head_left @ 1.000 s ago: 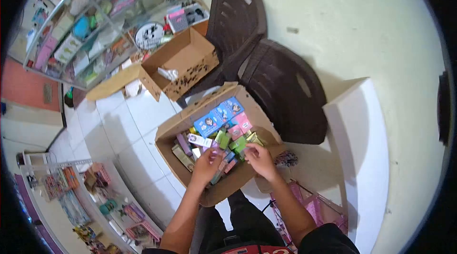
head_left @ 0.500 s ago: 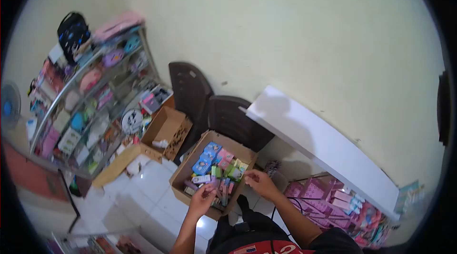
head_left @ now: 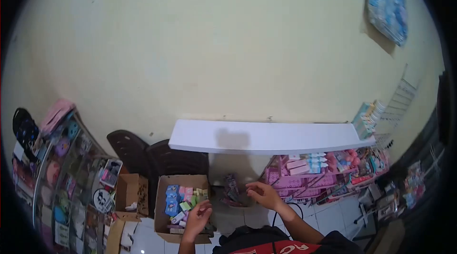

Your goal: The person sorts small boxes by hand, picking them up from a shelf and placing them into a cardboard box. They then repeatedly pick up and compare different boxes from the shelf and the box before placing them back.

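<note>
My left hand point(head_left: 197, 218) hangs over the right side of an open cardboard box point(head_left: 163, 235), its fingers loosely bent and apart, with nothing visible in them. Inside the box lie blue packs point(head_left: 172, 200) and several small pink, green and purple cartons, partly hidden by this hand. Away to the right, my right hand point(head_left: 264, 195) is raised with fingers half curled and a gap at the thumb; no object shows in it. Behind and left of it stands a bin-like container point(head_left: 242, 201) with dark patterned packets point(head_left: 231, 186).
A white shelf point(head_left: 266, 137) juts from the wall ahead. Beneath it, pink racks point(head_left: 304, 180) hold goods. Dark plastic chairs point(head_left: 177, 159), a second cardboard box point(head_left: 129, 190) and a glass display case point(head_left: 66, 182) stand at the left. Small cartons point(head_left: 364, 124) sit on the shelf's right end.
The view has swung right and levelled, so the box now appears lower and further left. My hands stay raised, the right now farther from the box. No object has visibly been picked up.
</note>
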`<action>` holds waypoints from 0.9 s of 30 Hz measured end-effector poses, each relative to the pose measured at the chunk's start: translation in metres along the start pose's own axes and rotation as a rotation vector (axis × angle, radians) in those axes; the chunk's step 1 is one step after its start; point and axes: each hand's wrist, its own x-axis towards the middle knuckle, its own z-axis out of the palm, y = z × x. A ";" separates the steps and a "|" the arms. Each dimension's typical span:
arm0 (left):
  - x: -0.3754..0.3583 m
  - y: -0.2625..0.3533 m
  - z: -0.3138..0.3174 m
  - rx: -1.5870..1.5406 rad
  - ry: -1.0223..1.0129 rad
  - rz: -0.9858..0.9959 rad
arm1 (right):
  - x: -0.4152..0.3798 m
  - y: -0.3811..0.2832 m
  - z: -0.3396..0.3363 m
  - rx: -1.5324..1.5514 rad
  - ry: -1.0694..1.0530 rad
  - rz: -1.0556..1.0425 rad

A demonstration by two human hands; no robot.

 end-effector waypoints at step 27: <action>-0.005 0.083 0.411 0.154 -0.615 0.305 | -0.290 0.026 -0.295 0.094 0.651 -0.069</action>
